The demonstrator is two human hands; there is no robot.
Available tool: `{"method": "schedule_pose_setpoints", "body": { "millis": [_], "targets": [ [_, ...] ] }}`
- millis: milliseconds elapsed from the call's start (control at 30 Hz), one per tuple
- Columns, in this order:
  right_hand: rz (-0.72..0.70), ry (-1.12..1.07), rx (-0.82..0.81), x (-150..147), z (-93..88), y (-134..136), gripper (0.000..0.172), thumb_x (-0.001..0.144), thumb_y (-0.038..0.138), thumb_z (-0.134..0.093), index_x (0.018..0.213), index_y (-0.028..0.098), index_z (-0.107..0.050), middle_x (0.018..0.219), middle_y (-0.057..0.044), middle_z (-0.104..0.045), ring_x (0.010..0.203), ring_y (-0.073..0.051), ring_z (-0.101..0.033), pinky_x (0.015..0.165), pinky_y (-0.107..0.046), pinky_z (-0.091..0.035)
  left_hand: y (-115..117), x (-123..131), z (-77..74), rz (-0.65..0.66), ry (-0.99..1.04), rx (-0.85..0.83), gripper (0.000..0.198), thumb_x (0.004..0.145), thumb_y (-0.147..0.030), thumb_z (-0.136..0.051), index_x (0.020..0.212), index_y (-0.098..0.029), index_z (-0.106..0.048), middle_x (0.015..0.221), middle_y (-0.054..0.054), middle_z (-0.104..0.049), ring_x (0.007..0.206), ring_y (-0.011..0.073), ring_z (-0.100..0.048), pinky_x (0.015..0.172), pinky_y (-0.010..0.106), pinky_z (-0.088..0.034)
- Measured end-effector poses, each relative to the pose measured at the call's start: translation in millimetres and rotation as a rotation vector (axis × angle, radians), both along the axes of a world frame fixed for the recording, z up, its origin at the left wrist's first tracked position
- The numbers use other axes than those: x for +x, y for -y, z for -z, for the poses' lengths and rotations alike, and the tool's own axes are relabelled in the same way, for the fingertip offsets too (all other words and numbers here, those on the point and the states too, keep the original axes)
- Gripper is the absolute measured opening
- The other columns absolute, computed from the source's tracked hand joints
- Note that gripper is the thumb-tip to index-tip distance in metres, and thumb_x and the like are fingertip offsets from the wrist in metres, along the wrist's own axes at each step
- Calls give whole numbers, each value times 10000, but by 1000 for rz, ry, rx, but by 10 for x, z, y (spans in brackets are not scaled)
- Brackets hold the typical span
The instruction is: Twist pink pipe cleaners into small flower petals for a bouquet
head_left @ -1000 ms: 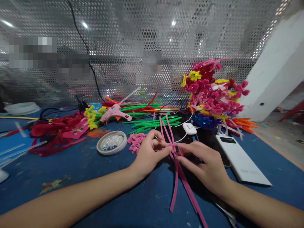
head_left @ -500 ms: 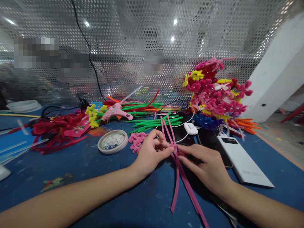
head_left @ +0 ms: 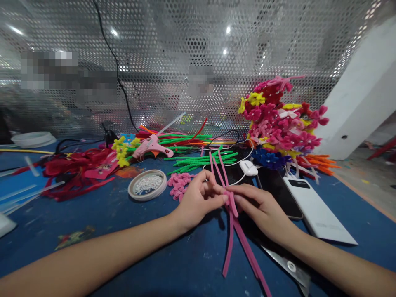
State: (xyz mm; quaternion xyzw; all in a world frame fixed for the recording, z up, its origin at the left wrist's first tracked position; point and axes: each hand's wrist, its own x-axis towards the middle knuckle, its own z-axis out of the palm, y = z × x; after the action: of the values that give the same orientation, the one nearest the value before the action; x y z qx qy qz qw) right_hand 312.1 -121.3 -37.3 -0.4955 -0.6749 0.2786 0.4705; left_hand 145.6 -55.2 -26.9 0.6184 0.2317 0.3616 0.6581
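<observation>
Pink pipe cleaners (head_left: 247,249) cross between my hands, with long ends running toward me and shorter ends pointing away. My left hand (head_left: 201,198) pinches them at the crossing between thumb and fingers. From the right, my right hand (head_left: 262,206) closes thumb and index finger on the same spot, where a short pink loop (head_left: 233,205) hangs over the crossing. Left of my left hand lies a pile of short pink pieces (head_left: 178,184), beside a round dish of white beads (head_left: 147,184). Green pipe cleaners (head_left: 201,161) lie behind my hands.
A pink glue gun (head_left: 152,147) rests at the back, near yellow flowers (head_left: 121,150) and red ribbons (head_left: 72,171). Pipe-cleaner flowers (head_left: 278,123) are heaped at the back right. A white power bank (head_left: 320,212), a dark phone (head_left: 275,189) and a white earbud case (head_left: 248,168) lie right.
My right fingers have shifted slightly at the crossing, and a short pink loop now shows folded down there. A silvery flat item shows more under my right forearm.
</observation>
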Motion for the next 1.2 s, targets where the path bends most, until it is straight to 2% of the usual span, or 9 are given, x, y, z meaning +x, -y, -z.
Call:
{"method": "schedule_pose_setpoints", "body": {
  "millis": [67,167,300,433,533,800,1000,1200],
  "targets": [
    [-20,93,70,15,-9,14,185,866,203,-525,995,243,-651,938,-17,-671,856,-135,-619,750,-246,-486,25,-5,-1,51,-18,26,359,705,-146,-678,775,-199,-330,678,-42,-628,557,66,-534,517,182,-346],
    [-35,205,192,38,-12,43,165,869,179,-522,976,217,-641,882,-23,-667,802,-128,-614,709,-234,-484,52,-9,0,103,-41,40,372,706,-146,-678,768,-204,-315,676,-32,-638,532,68,-535,470,171,-301],
    [-13,414,346,44,16,61,187,878,148,-486,1004,183,-619,883,-49,-672,776,-141,-621,677,-248,-490,51,-11,3,112,-41,17,388,695,-148,-687,762,-204,-309,667,-36,-643,496,51,-510,461,165,-295],
    [21,497,424,12,10,87,163,866,159,-505,960,189,-634,803,-39,-685,703,-138,-636,630,-236,-489,42,-12,0,112,-28,4,394,685,-150,-694,759,-202,-311,661,-35,-653,489,46,-503,469,161,-313],
    [19,496,427,-10,-21,117,152,855,185,-521,954,183,-637,793,-37,-687,696,-138,-642,632,-234,-490,42,-10,-5,99,-14,-4,399,676,-147,-703,757,-200,-316,660,-30,-660,488,48,-517,472,159,-327],
    [20,475,279,5,-50,137,165,867,220,-481,831,176,-636,682,-21,-637,589,-121,-577,550,-231,-431,26,3,-4,125,33,-86,400,649,-138,-730,748,-190,-346,668,-20,-669,526,68,-575,507,162,-391],
    [0,479,256,21,-52,121,152,875,192,-463,851,174,-612,725,-24,-616,637,-121,-553,578,-232,-403,1,3,-1,81,70,-105,426,629,-133,-751,738,-190,-343,633,-32,-663,527,69,-572,531,168,-413],
    [19,514,310,14,-64,138,113,843,175,-484,814,174,-594,690,-14,-587,609,-121,-527,558,-236,-365,-27,-14,-5,221,64,-166,443,617,-129,-765,766,-188,-351,643,-27,-656,500,51,-545,490,143,-390]
  ]
}}
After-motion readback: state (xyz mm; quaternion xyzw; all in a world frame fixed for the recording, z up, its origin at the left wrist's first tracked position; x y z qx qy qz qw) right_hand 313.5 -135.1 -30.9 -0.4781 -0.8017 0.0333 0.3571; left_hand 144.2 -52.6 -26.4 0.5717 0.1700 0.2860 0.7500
